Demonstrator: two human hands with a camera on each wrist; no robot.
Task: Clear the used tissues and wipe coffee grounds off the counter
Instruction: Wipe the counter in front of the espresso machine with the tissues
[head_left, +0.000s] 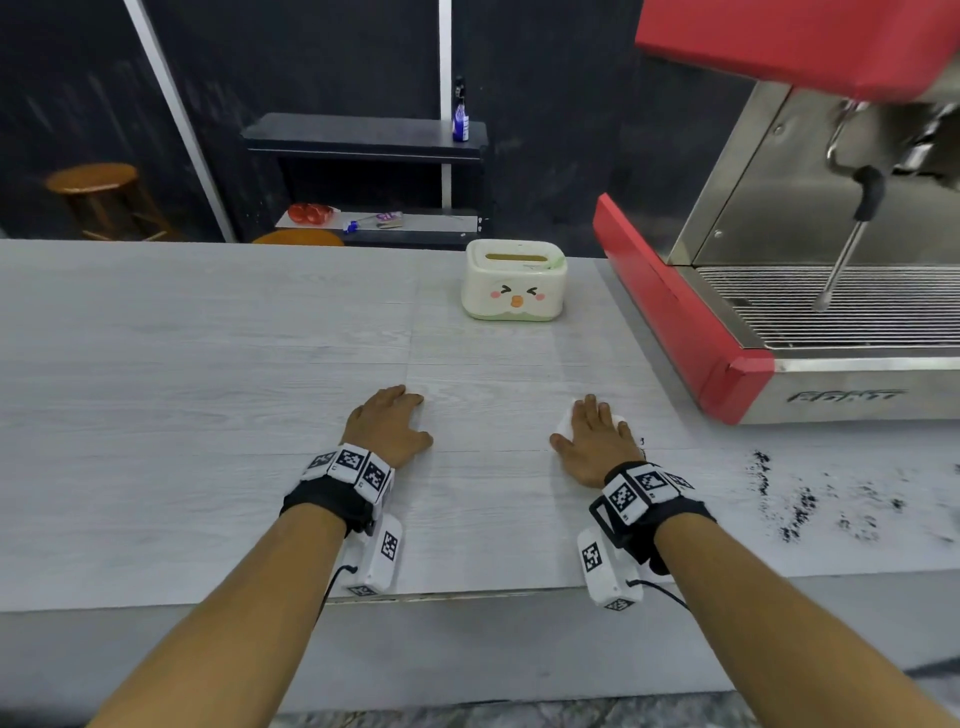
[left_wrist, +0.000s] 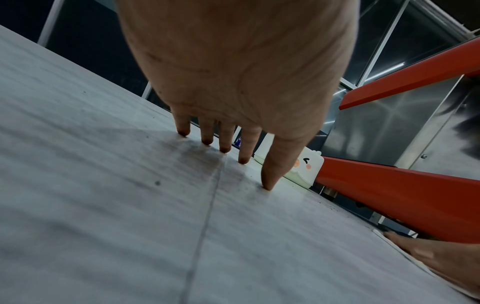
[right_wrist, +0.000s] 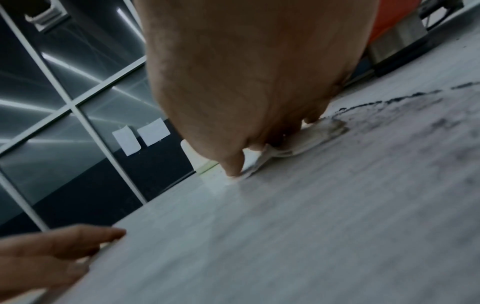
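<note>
Landmark: red-and-steel espresso machine, at the back R of the pale wood-grain counter.

R hand: palm down, fingers straight and together, pressing flat on a folded white tissue, just in front of the machine's red front corner. Tissue mostly hidden under the hand; white edges show past the fingertips. R wrist view: tissue pinned under the fingers, its far edge soiled brownish.

Black coffee grounds: scattered specks and streaks on the counter in front of the machine, beside the R hand on its little-finger side, apart from the tissue. R wrist view: grounds line starts near the tissue's edge.

L hand: well away from the machine, past the R hand. Open, holds nothing; fingertips and thumb touch the bare counter, palm arched.

Cream tissue box w/ cartoon duck face: beside the machine's red side panel, beyond both hands.
</note>
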